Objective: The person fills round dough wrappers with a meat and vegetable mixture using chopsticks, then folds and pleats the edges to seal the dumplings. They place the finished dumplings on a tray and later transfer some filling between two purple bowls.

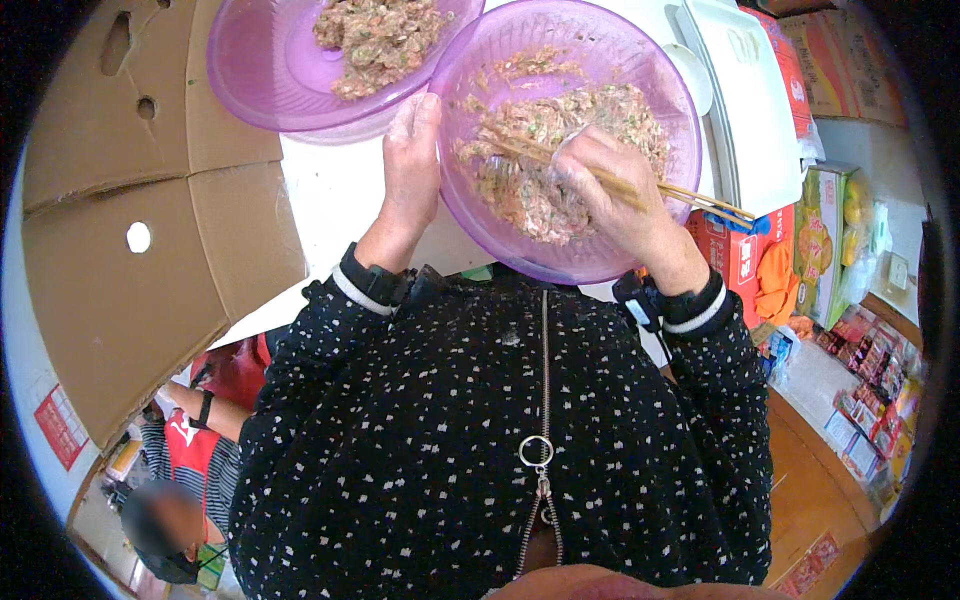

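My right hand (611, 180) is closed around several wooden chopsticks (517, 144), whose tips are in the minced meat mixture (600, 112) with green bits. This meat lies in a translucent purple plastic bowl (555, 266) close before me. Against the bowl's left wall rests my left hand (412, 150), upright, its fingers near the rim; whether the thumb grips the wall cannot be told. A second purple bowl (247, 75), at the upper left, overlaps the first at the rim and holds more minced meat (375, 45).
Brown cardboard (120, 262) stands along the left. At the right are a white tray (757, 127), red cartons (750, 262) and an orange cloth (778, 281). A white table surface (330, 195) shows below the bowls. Another person (187, 465) is at the lower left.
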Demonstrator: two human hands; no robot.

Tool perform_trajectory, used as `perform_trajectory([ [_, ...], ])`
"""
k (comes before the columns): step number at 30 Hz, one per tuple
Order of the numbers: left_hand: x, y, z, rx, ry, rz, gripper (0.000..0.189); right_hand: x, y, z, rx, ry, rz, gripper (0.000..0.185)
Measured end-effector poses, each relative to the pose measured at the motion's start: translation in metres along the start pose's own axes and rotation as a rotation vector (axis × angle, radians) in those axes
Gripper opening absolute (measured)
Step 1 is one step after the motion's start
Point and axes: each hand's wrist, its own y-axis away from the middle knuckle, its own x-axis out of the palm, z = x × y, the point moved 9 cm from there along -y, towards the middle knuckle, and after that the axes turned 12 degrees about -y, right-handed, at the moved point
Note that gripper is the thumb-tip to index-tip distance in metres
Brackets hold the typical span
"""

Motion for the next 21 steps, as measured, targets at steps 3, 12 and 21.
perform_trajectory([
  [3,0.001,-0.001,-0.002,0.02,0.052,-0.019,0.035,-0.022,0.019,-0.038,0.372,-0.323,-0.201,0.013],
  [12,0.001,0.0,0.003,-0.031,0.041,-0.008,0.032,-0.091,0.061,-0.066,0.522,-0.364,-0.586,0.025],
  [21,0.002,-0.001,0.002,0.029,0.043,0.014,0.03,-0.045,0.064,-0.086,0.666,-0.513,-0.454,0.023],
])
